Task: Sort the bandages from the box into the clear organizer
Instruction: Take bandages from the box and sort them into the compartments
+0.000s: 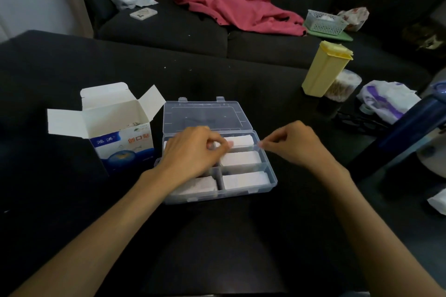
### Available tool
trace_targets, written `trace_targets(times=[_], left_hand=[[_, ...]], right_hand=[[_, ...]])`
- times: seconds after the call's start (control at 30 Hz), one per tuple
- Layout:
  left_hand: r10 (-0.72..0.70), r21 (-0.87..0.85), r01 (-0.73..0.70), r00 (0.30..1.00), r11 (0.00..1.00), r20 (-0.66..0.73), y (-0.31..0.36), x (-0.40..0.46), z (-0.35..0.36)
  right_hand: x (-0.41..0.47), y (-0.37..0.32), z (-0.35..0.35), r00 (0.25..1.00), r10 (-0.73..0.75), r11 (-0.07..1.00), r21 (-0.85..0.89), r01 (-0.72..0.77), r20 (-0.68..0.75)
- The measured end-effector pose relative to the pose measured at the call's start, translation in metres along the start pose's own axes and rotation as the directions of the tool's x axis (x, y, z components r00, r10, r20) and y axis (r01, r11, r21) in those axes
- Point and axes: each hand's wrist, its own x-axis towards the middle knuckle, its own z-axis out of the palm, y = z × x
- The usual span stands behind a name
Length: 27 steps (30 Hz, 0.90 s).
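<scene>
Clear organizer (271, 179) sits open at centre of the dark bench (217, 236), lid (205, 116) folded back flat behind it. Six compartments as far as I can tell, two columns of three. White bandage stacks visible in four: right column top (241, 140), middle (240, 158), bottom (245, 179), and left column bottom (198, 185). The other two left compartments are hidden under the left hand, contents unknown.

Left hand (190, 152) is over the upper-left part of the organizer, fingers (220, 146) curled in and pinched; something pale shows at the tips, probably a bandage being seated, but too blurred to confirm. Right hand (292, 144) hovers just beside the organizer's right rim, thumb and forefinger pinched together; cannot tell if anything is between them.

Bandage box (125, 144), blue and white, stands just left of the organizer, top flaps open. A few wrapped pieces peek out inside, so judged not empty.

Progress: well along, most compartments loaded; left to do is emptying the box and filling or topping up the left compartments.

Counts: one organizer, one box, four visible stacks, two hands. Further out: one yellow container (323, 70) at right, one pink garment (231, 0) on the sofa (164, 29) behind.
</scene>
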Motion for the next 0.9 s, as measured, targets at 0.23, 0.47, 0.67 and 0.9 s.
trace_targets(times=[0.23, 0.47, 0.67, 0.9], left_hand=[[-0.082, 0.028, 0.112, 0.856, 0.993, -0.510, -0.038, -0.039, -0.071], [-0.169, 0.237, 0.297, 0.881, 0.925, -0.442, -0.095, -0.086, -0.100], [-0.135, -0.128, 0.089, 0.898, 0.988, -0.418, -0.095, -0.102, -0.106], [-0.357, -0.411, 0.231, 0.897, 0.882, -0.260, -0.099, -0.086, -0.103]], right_hand=[[-0.008, -0.032, 0.007, 0.977, -0.167, 0.969, 0.162, 0.188, -0.131], [-0.034, -0.094, 0.057, 0.760, -0.647, 0.763, -0.065, 0.643, -0.065], [-0.046, -0.112, 0.087, 0.612, -0.777, 0.628, -0.247, 0.738, -0.148], [-0.063, -0.118, 0.074, 0.519, -0.713, 0.643, -0.146, 0.752, -0.472]])
